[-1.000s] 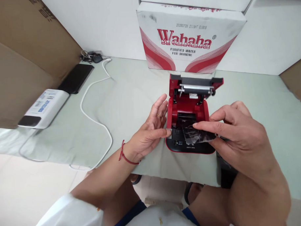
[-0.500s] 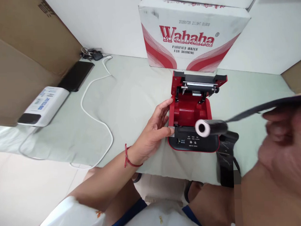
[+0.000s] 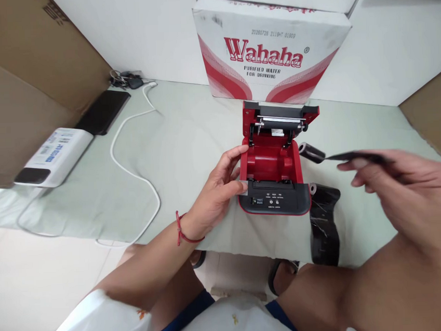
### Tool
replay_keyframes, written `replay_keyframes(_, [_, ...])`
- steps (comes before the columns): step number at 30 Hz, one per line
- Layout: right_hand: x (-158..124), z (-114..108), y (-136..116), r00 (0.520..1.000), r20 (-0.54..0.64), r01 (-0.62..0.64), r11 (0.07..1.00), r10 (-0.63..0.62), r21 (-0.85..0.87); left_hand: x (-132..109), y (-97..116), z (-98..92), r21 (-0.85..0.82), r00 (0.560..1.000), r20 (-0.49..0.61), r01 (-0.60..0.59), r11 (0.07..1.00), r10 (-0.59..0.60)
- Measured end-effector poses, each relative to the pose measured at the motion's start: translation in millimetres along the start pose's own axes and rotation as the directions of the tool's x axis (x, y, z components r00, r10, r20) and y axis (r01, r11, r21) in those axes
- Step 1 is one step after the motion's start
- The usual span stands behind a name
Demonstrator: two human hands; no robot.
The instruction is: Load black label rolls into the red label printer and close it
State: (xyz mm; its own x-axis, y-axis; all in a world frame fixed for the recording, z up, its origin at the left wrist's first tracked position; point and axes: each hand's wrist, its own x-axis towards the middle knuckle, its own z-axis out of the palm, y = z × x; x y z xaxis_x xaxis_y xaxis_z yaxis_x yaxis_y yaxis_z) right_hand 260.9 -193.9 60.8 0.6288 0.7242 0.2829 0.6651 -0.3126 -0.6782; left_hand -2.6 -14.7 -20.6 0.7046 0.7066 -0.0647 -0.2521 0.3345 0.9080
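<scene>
A small red and black label printer (image 3: pixel 275 197) stands on the cloth with its lid (image 3: pixel 282 112) raised and its red compartment bare. My left hand (image 3: pixel 221 187) grips its left side, thumb on the front left corner and fingers along the wall. Pinched in my right hand (image 3: pixel 380 174) is the loose end of a black strip. It leads left to a small black label roll (image 3: pixel 312 153) with a pale core, just right of the compartment. A second black roll (image 3: pixel 325 205) lies partly unwound to the printer's right, its strip reaching the table's front edge.
Behind the printer stands a white and red Wahaha box (image 3: pixel 267 53). On the left are a white device (image 3: pixel 57 154), a dark flat tablet-like object (image 3: pixel 105 111), keys (image 3: pixel 125 79) and a curling white cable (image 3: pixel 134 175). Cardboard (image 3: pixel 29 85) walls the left side.
My right hand and its black roll have moved away from the camera, from over the printer's front right to beside its compartment. My left hand keeps its hold. The whole view has shifted slightly.
</scene>
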Motion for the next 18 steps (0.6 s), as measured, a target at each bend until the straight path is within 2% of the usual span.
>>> replay_keyframes(1, [-2,-1,2,0.988,0.15,0.044,0.999,-0.042,-0.011,0,0,0.2,0.003,1.0,0.001,-0.002,1.0,0.002])
replay_keyframes(2, [-4,-4,7,0.938,0.33,0.111,0.994,-0.104,-0.004,0,0,0.5,0.005,1.0,0.003,-0.006,1.0,0.006])
replay_keyframes(4, [-7,-11,18,0.763,0.611,0.223,0.973,-0.21,0.055,0,0,1.3,0.006,1.0,0.002,-0.016,1.0,0.016])
replay_keyframes(5, [-9,-15,23,0.682,0.693,0.247,0.965,-0.235,0.084,0,1,1.8,0.006,1.0,-0.002,-0.021,1.0,0.021])
replay_keyframes(6, [-10,-21,26,0.628,0.738,0.254,0.961,-0.247,0.106,0,1,2.5,0.006,1.0,-0.006,-0.023,1.0,0.023])
replay_keyframes(7, [-10,-27,30,0.609,0.753,0.249,0.962,-0.249,0.116,0,1,3.1,0.006,1.0,-0.012,-0.023,1.0,0.023])
replay_keyframes(8, [-10,-33,33,0.624,0.742,0.239,0.964,-0.245,0.118,1,1,3.6,0.007,1.0,-0.016,-0.02,1.0,0.02])
replay_keyframes(9, [-9,-38,37,0.665,0.709,0.228,0.968,-0.233,0.105,1,1,4.0,0.006,1.0,-0.019,-0.017,1.0,0.017])
replay_keyframes(12, [0,-43,56,0.86,0.493,0.187,0.98,-0.132,-0.064,1,1,4.3,0.002,1.0,-0.021,-0.017,1.0,0.017])
replay_keyframes(13, [5,-39,65,0.9,0.422,0.179,0.974,-0.106,-0.138,1,1,4.2,0.0,1.0,-0.022,-0.019,1.0,0.019])
replay_keyframes(14, [10,-33,73,0.917,0.387,0.185,0.963,-0.098,-0.195,1,1,4.1,-0.004,1.0,-0.023,-0.019,1.0,0.019])
replay_keyframes(15, [15,-25,81,0.91,0.402,0.203,0.952,-0.098,-0.228,1,0,4.0,-0.007,1.0,-0.024,-0.018,1.0,0.018])
replay_keyframes(18, [27,3,91,0.81,0.579,0.254,0.946,-0.094,-0.202,2,0,4.0,-0.01,0.999,-0.03,-0.016,1.0,0.016])
